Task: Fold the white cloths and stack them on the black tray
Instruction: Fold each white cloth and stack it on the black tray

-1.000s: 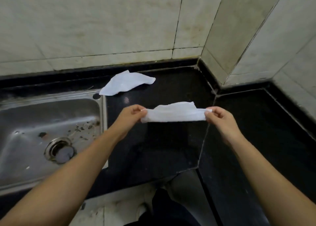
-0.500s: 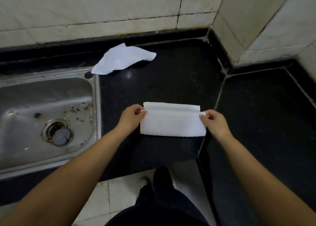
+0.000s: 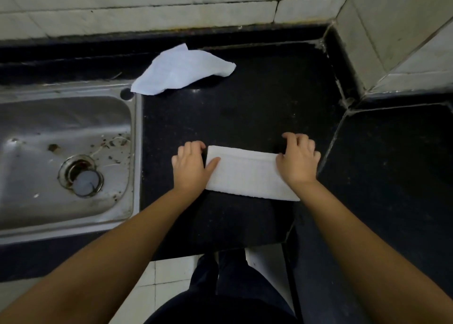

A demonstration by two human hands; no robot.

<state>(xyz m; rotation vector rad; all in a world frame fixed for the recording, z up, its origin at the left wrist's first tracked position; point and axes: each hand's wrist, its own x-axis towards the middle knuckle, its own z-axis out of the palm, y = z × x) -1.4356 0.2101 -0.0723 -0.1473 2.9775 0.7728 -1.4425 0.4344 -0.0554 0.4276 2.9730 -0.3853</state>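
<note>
Black speckled stone forms the worktop, which turns a corner at the right under pale, stained wall tiles. A steel sink with scattered debris and a plugged drain is set into it at the left. A folded white cloth lies flat near the front edge; the left hand and right hand press its two ends, fingers loosely spread, grasping nothing. A crumpled white cloth lies by the sink's back corner.
</note>
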